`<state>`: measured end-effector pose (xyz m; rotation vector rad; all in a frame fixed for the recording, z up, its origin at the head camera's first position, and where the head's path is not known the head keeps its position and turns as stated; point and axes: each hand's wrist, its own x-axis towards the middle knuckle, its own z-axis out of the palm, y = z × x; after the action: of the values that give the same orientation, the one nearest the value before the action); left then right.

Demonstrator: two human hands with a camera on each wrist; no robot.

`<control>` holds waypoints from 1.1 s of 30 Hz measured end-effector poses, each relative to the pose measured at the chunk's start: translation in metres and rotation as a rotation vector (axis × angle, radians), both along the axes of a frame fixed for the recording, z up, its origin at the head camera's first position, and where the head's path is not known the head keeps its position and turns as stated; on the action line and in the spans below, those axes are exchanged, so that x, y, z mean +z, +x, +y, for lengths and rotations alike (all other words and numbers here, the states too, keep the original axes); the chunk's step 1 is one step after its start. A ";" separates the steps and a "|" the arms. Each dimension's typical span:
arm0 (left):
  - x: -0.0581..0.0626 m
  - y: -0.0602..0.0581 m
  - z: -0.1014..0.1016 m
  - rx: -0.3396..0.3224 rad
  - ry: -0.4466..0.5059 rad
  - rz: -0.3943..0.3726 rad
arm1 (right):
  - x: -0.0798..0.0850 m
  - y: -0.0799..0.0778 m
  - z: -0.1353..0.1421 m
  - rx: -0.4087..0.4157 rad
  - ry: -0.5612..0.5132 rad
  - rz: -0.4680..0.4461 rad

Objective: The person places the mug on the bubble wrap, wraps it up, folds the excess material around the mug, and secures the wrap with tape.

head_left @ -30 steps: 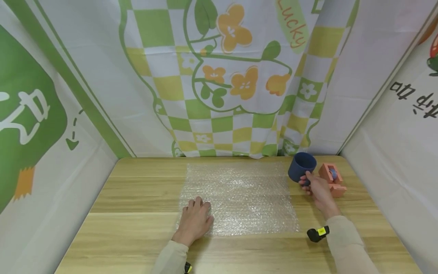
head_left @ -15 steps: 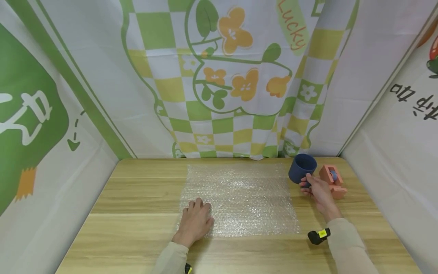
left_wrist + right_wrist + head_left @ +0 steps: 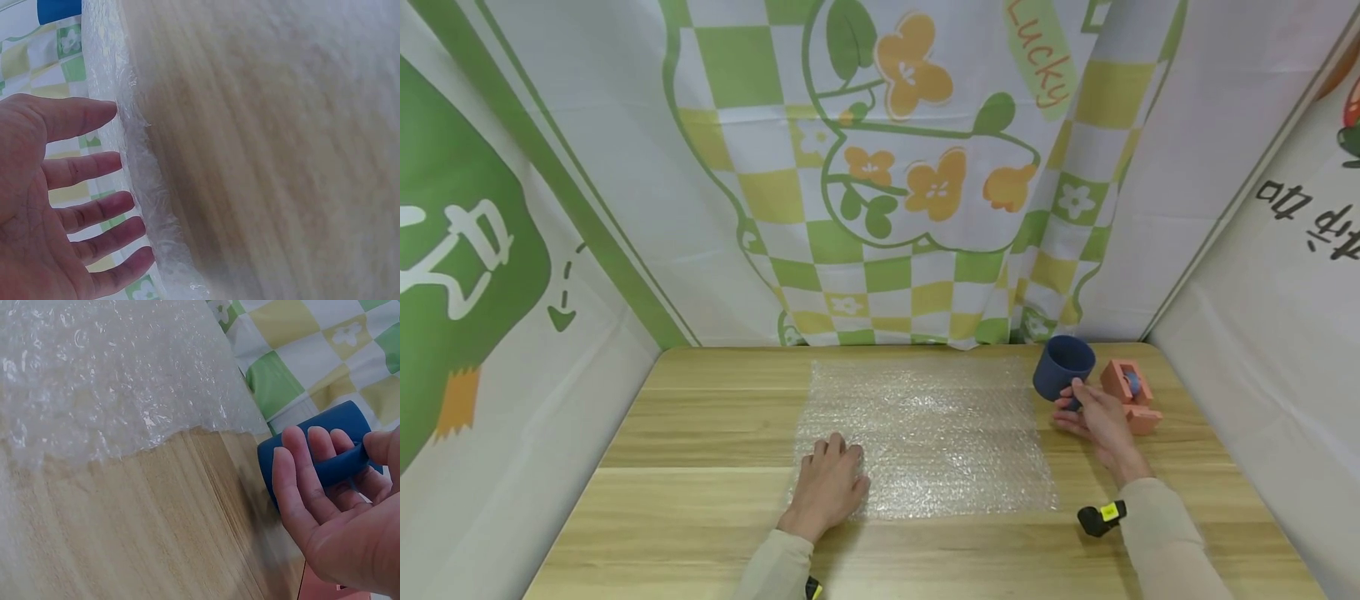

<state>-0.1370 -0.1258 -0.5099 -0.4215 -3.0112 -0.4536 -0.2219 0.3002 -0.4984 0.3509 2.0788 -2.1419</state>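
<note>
A dark blue mug point(image 3: 1051, 372) stands near the back right of the table, its opening upward. My right hand point(image 3: 1103, 427) holds it by the handle point(image 3: 337, 466); in the right wrist view the thumb lies on the handle and the fingers are around and beside it. A sheet of clear bubble wrap point(image 3: 936, 442) is spread flat on the table. My left hand point(image 3: 826, 492) rests with its fingertips on the sheet's left part, near the front corner. In the left wrist view its fingers point(image 3: 103, 209) are spread and hold nothing.
A salmon-coloured tape dispenser point(image 3: 1118, 377) with a bluish roll sits just right of the mug, and a salmon block point(image 3: 1142, 419) is in front of it. The wooden table point(image 3: 700, 433) meets a patterned cloth point(image 3: 887, 275) at the back; white panels flank both sides.
The lower fingers of my right hand have straightened a little beneath the mug's handle. Mug and right hand have shifted very slightly right. My left hand stays in place.
</note>
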 end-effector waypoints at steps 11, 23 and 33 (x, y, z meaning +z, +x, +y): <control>0.000 0.000 0.001 0.004 -0.009 0.000 | 0.002 -0.001 -0.001 0.007 -0.020 0.000; 0.000 0.000 0.001 0.008 -0.005 -0.008 | 0.001 0.000 -0.002 -0.005 -0.041 0.027; 0.001 0.000 0.002 0.009 0.000 -0.003 | 0.005 0.002 -0.004 -0.025 -0.071 0.073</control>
<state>-0.1366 -0.1237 -0.5084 -0.4071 -3.0148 -0.4542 -0.2198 0.2964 -0.4938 0.2963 2.0405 -2.2691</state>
